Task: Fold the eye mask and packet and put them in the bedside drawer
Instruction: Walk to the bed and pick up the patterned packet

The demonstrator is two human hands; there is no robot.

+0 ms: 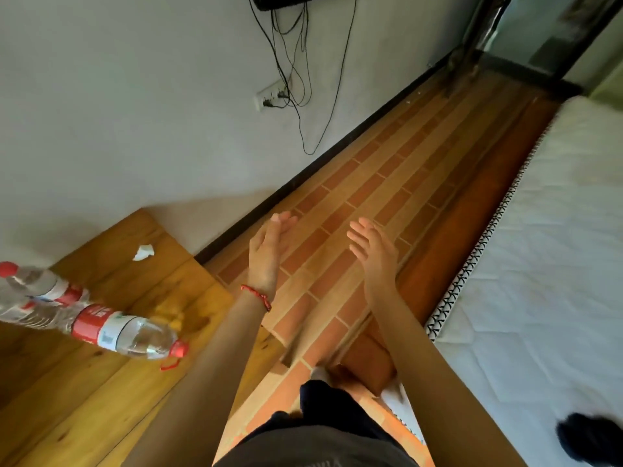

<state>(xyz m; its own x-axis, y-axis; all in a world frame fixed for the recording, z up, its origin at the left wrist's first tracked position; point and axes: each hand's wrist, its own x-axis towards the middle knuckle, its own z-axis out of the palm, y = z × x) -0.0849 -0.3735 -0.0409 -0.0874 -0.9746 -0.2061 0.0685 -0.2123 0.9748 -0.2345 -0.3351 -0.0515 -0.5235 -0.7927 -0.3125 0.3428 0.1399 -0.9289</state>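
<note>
- Two hands out in front of me over the tiled floor [387, 183], holding nothing: my left hand [268, 249] has its fingers straight and close together, my right hand [374, 252] has its fingers loosely spread.
- A red cord [256, 296] circles my left wrist.
- The wooden counter [101, 382] to my left carries two water bottles [124, 332] lying flat and a crumpled white scrap [143, 252].
- The bed [546, 264] lies on my right, with a dark thing [588, 436] on it at the lower edge; I cannot tell if it is the eye mask.
</note>
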